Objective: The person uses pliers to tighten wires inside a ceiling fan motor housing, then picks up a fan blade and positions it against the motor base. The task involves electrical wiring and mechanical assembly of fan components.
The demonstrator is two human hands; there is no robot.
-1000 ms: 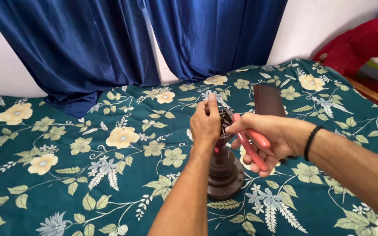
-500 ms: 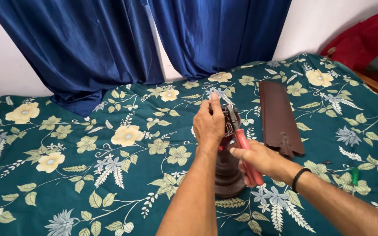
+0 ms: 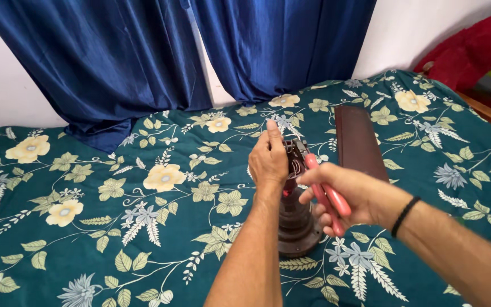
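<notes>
The left hand (image 3: 268, 162) grips the top of a dark brown motor (image 3: 295, 219) that stands upright on the bed (image 3: 143, 239), its fingers (image 3: 272, 132) wrapped together around the upper part, where thin copper wires (image 3: 294, 166) show. The motor's wide round base rests on the bedsheet (image 3: 75, 187), directly below the left hand's fingers.

The right hand (image 3: 342, 196) holds pliers (image 3: 320, 185) with red handles, its fingers (image 3: 313, 176) closed around those handles. The pliers' dark metal tip lies against the wires at the motor's top, just beside the left hand's fingers. A black band (image 3: 403, 216) circles the right wrist.

Beyond the right hand's fingers, a little apart from them, a long flat dark brown blade (image 3: 359, 142) lies on the sheet, running away from the person. The sheet is teal with yellow and pale flowers and leaves. Well beyond both hands, blue curtains (image 3: 143, 62) hang against a white wall (image 3: 416, 34), their hems touching the bed's far edge. To the far right of the right hand sits a red cloth (image 3: 473, 48).
</notes>
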